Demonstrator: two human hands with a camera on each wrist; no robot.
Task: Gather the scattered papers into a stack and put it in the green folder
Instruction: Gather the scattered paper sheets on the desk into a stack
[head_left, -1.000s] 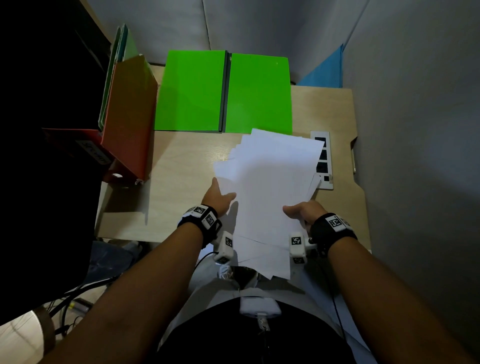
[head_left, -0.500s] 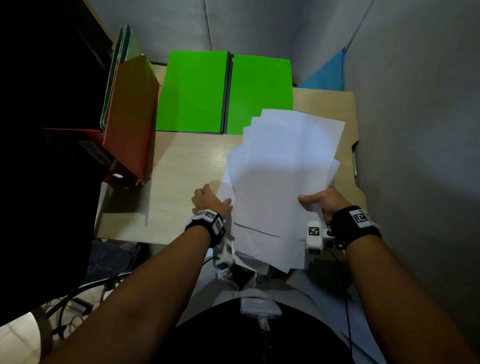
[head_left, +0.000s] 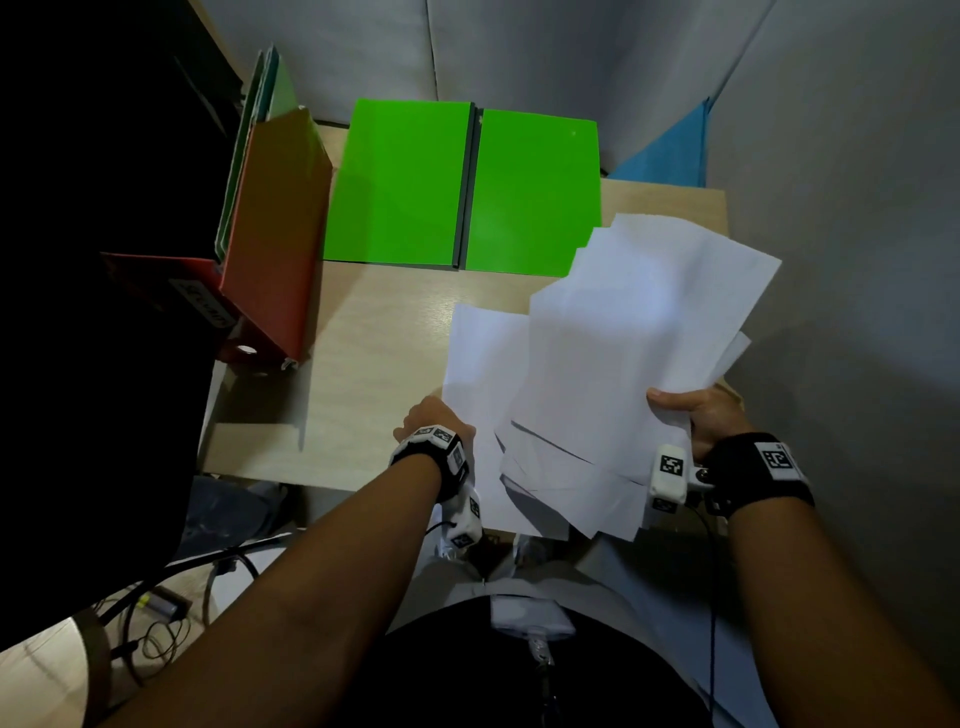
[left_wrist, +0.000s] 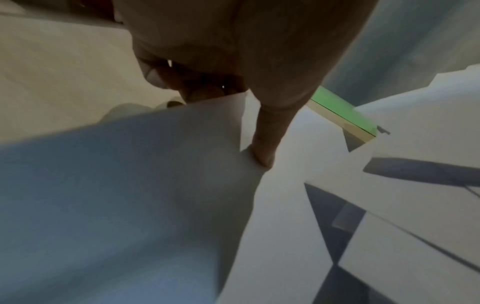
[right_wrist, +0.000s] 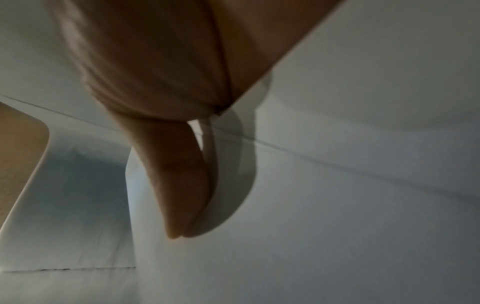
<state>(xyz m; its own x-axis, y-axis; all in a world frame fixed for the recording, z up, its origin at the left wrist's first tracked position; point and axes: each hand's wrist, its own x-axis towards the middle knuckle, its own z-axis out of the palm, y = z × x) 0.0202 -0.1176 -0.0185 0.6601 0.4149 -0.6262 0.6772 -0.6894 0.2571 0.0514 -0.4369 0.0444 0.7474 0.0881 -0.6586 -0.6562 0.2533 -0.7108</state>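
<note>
The open green folder (head_left: 462, 187) lies flat at the back of the desk (head_left: 384, 338). My right hand (head_left: 685, 410) grips a fanned bundle of white papers (head_left: 639, 338) by its near right edge, thumb (right_wrist: 182, 185) on top, and holds it up over the desk's right side. My left hand (head_left: 431, 421) pinches the left edge of another white sheet (head_left: 483, 374), which reaches under the bundle. In the left wrist view its thumb (left_wrist: 262, 156) presses on top of the sheet and the fingers curl below the edge.
An orange binder (head_left: 275, 234) stands at the desk's left with thin folders (head_left: 254, 130) behind it. Grey partition walls close in the back and right, with a blue panel (head_left: 670, 156) in the far right corner. Cables (head_left: 156, 603) lie on the floor at lower left.
The right hand has carried the bundle to the right and farther from me, fanning it wider. The left hand has stayed near the desk's front, and one sheet now shows apart at the left.
</note>
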